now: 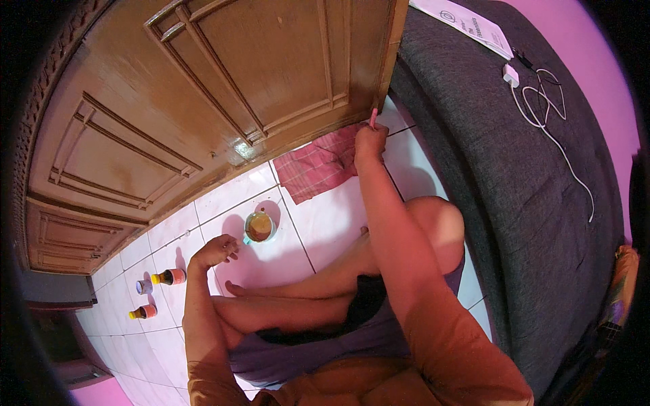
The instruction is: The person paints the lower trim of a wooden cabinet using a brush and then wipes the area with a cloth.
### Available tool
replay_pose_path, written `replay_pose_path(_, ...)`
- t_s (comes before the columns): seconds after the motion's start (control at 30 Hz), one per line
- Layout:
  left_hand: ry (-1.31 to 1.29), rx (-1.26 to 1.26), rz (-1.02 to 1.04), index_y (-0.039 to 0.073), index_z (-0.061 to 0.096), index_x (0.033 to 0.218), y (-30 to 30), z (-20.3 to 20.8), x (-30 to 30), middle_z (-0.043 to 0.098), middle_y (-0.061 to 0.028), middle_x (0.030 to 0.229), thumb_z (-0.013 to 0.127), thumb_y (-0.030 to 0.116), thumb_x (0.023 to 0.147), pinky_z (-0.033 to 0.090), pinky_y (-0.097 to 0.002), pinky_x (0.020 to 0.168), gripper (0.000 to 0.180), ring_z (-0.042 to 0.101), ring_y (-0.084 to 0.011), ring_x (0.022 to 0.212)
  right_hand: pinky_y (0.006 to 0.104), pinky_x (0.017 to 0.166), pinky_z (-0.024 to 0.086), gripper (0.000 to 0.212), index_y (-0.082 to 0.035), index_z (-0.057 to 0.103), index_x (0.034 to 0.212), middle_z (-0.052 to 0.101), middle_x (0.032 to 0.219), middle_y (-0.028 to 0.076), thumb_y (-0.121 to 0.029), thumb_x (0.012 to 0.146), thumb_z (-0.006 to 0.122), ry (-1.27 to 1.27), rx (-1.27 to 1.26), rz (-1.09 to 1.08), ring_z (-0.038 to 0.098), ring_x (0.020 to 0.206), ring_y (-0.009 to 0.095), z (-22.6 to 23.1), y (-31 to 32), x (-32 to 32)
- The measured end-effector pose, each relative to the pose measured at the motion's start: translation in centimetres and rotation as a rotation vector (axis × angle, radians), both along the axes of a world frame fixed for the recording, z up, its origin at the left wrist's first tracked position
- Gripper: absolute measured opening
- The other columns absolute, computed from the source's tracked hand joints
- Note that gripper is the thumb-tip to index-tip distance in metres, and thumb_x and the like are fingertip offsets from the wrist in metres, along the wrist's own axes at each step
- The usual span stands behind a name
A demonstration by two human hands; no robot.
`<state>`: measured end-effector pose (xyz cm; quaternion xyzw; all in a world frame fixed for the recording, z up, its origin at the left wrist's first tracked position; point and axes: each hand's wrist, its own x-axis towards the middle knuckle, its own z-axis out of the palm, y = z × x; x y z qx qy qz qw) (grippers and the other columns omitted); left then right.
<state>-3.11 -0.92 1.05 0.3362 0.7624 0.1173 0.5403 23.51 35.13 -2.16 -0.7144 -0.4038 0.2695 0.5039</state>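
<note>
My left hand (215, 251) is held over the tiles with its fingers loosely bent and apart, nothing in it. Just beyond its fingertips stands a pale green cup (259, 227) with brownish contents. My right hand (370, 145) is stretched far forward and closed, by the lower corner of the wooden cabinet (271, 74). A slim pink shape, a finger or a held thing, sticks up from it. Behind that hand a red checked cloth (317, 166) lies on the floor along the cabinet; whether the hand grips it is unclear.
To the left, two dark bottles with yellow caps, one nearer the cup (169, 277) and one farther (143, 312), lie beside a small bluish container (143, 287). A dark grey mattress (514, 203) runs along my right, bearing a white charger with cable (511, 76) and a white booklet (467, 26).
</note>
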Motion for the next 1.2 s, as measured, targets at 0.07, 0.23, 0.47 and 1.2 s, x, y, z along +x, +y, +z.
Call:
replay_pose_path(0.07,0.002,-0.007,0.017,0.001,0.053,0.117,-1.0,0.0,-0.4,0.065,-0.0122,0.103,0.051,0.034,0.095,0.052,-0.0328,0.074,0.040,0.065,-0.0208,0.089,0.0476,0.077,0.047,0.027,0.002,0.061,0.097,0.064,0.091,0.026,-0.022,0.088,0.051,-0.168,-0.175,0.193,0.062,0.087,0.041,1.6,-1.5,-1.0)
replay_pose_path(0.23,0.033,-0.037,-0.020,-0.001,0.052,0.119,0.7,0.4,0.5,0.065,-0.0125,0.104,0.051,0.034,0.095,0.053,-0.0331,0.073,0.043,0.065,-0.0211,0.088,0.0411,0.080,0.047,0.048,0.001,0.063,0.089,0.066,0.089,0.023,-0.046,0.091,0.053,0.244,-0.230,0.450,0.063,0.088,0.034,-0.9,-2.4,-1.6)
replay_pose_path(0.47,-0.018,-0.030,0.028,-0.002,0.051,0.117,-1.0,-1.0,-0.8,0.064,-0.0115,0.103,0.051,0.032,0.095,0.053,-0.0329,0.073,0.040,0.065,-0.0207,0.089,0.0447,0.076,0.048,0.056,0.004,0.064,0.083,0.066,0.089,0.025,-0.050,0.091,0.053,-0.027,-0.142,0.115,0.063,0.082,0.037,1.8,-1.0,-0.9)
replay_pose_path(1.2,-0.055,-0.006,0.081,-0.001,0.051,0.117,-2.3,-1.0,-2.0,0.065,-0.0122,0.102,0.053,0.034,0.094,0.053,-0.0336,0.073,0.042,0.065,-0.0220,0.088,0.0405,0.062,0.049,0.035,-0.005,0.067,0.096,0.064,0.086,0.013,-0.031,0.094,0.045,0.455,-0.447,0.651,0.061,0.074,0.025,5.6,4.5,2.9)
